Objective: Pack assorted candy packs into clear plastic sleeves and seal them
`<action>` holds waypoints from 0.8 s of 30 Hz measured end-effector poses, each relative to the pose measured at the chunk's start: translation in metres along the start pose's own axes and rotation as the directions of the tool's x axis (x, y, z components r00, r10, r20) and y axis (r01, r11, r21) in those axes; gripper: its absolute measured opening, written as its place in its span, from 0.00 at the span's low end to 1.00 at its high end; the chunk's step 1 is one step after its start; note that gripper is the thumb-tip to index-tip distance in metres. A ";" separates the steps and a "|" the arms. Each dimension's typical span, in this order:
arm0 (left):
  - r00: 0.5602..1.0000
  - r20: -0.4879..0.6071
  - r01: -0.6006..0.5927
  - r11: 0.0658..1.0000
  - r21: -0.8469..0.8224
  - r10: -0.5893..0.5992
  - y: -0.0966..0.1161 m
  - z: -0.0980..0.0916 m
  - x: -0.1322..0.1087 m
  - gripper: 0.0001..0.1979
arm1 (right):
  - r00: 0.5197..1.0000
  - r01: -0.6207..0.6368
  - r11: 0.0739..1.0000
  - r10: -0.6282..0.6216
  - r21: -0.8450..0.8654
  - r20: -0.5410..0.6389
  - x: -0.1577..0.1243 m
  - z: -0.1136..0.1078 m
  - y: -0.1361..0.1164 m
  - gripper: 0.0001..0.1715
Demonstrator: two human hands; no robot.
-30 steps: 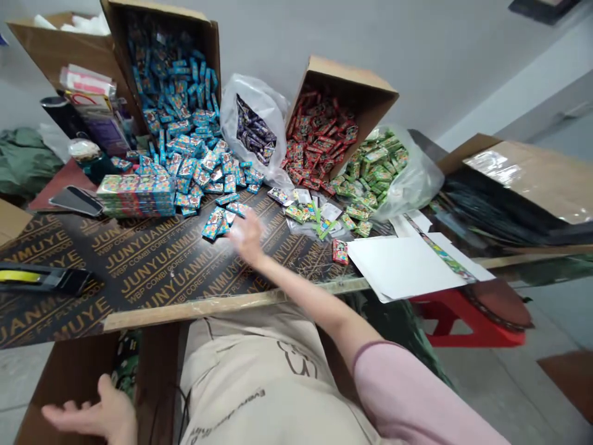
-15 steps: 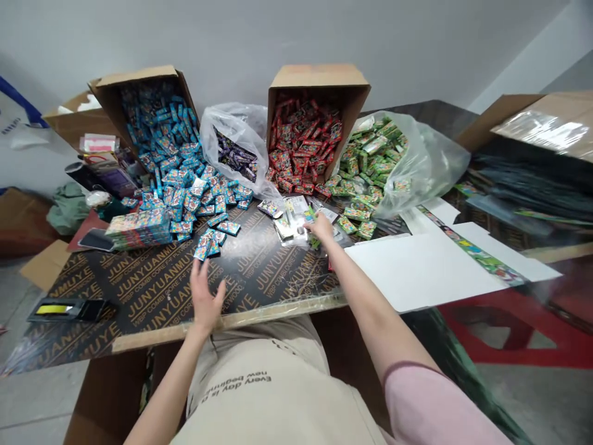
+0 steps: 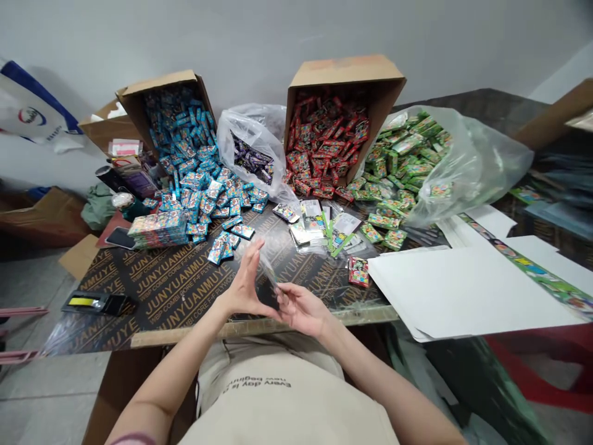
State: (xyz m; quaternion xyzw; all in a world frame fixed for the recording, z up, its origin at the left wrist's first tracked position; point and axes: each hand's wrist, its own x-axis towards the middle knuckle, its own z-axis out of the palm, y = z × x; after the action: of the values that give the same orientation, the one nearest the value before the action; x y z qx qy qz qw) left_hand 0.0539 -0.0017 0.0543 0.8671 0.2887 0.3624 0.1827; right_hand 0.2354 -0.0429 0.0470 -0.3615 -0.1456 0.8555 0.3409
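Pinching the thin clear sleeve (image 3: pixel 269 270) by its near end in the right hand (image 3: pixel 302 309), steady it lightly with the open, spread left hand (image 3: pixel 244 287) to avoid creasing.

Left forearm (image 3: pixel 185 364) bare, slanting up and inward from lower left; left hand (image 3: pixel 243 292) spread in wide C shape, fingers extended upward close together, thumb stretched across toward right hand (image 3: pixel 303 310), contact unclear. Right forearm (image 3: pixel 375 368) bare, slanting up and inward from lower right; right palm partly upturned, thumb and index finger pinched, other fingers curled inward.
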 end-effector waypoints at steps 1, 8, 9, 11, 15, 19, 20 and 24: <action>1.000 0.026 0.008 1.000 -0.024 -0.007 0.000 -0.004 -0.001 0.74 | 0.994 -0.081 0.996 0.077 0.045 0.081 0.000 0.000 0.005 0.12; 0.989 0.135 0.083 0.974 -0.210 -0.055 0.003 -0.004 -0.015 0.73 | 0.836 -0.184 0.889 0.367 -0.420 0.409 0.007 -0.002 0.006 0.41; 0.984 0.160 0.119 0.962 -0.247 -0.081 0.005 -0.001 -0.017 0.71 | 0.868 -0.105 0.855 0.328 -0.509 0.372 0.007 0.001 0.001 0.41; 0.969 0.188 0.218 0.914 -0.342 -0.160 0.009 0.003 -0.021 0.67 | 0.968 0.109 0.748 0.072 -0.655 0.242 0.003 0.010 -0.010 0.36; 0.913 0.241 0.405 0.669 -0.623 -0.328 0.011 0.008 -0.026 0.57 | 0.625 0.513 0.218 -0.758 -0.830 0.187 -0.003 0.023 -0.031 0.18; 0.836 0.368 0.512 0.340 -0.788 -0.407 0.010 0.016 -0.028 0.46 | 0.403 0.604 -0.134 -0.799 -0.786 0.446 0.000 0.026 -0.038 0.19; 0.819 0.380 0.522 0.281 -0.806 -0.431 0.010 0.017 -0.028 0.44 | 0.414 0.606 -0.156 -0.776 -0.780 0.476 0.002 0.026 -0.039 0.19; 0.804 0.392 0.501 0.154 -0.852 -0.447 0.007 0.016 -0.024 0.43 | 0.476 0.615 -0.188 -0.685 -0.766 0.551 0.006 0.027 -0.046 0.15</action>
State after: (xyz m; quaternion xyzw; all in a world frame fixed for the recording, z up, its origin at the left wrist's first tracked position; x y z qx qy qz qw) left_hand 0.0548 -0.0237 0.0346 0.4725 0.2789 0.3624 0.7534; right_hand 0.2351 -0.0059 0.0852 -0.3783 -0.7609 0.2753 0.4496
